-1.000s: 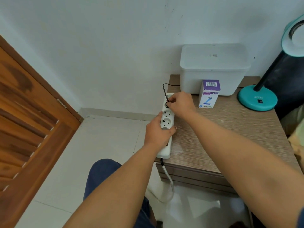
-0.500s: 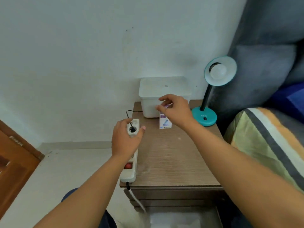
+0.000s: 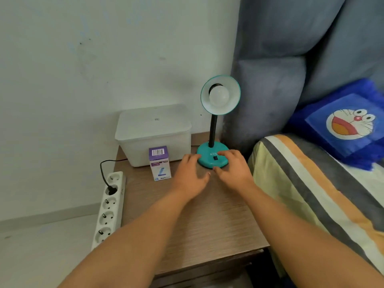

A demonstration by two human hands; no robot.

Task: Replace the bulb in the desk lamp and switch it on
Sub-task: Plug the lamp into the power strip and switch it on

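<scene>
Both hands, the left hand (image 3: 190, 173) and right hand (image 3: 232, 168), rest open-fingered on the lamp base (image 3: 212, 159); its switch (image 3: 215, 157) needs pressing next.

Tabletop (image 3: 207, 221), wood-grain: 1.
Desk lamp (image 3: 214, 125), teal: 1, comprising 1 shade, 1 black neck, 1 round base with 1 black switch (image 3: 215, 157).
Bulb (image 3: 219, 96), white, seated in the shade: 1.
Bulb carton (image 3: 159, 163), purple and white: 1.
Storage box with lid (image 3: 153, 134), white: 1.
Power strip (image 3: 109, 208), white: 1; sockets visible: 5; plugs inserted: 1, black (image 3: 112, 191).
Hands: 2, left (image 3: 190, 175) and right (image 3: 232, 169).
Cartoon cushion (image 3: 345, 123), blue: 1.
</scene>
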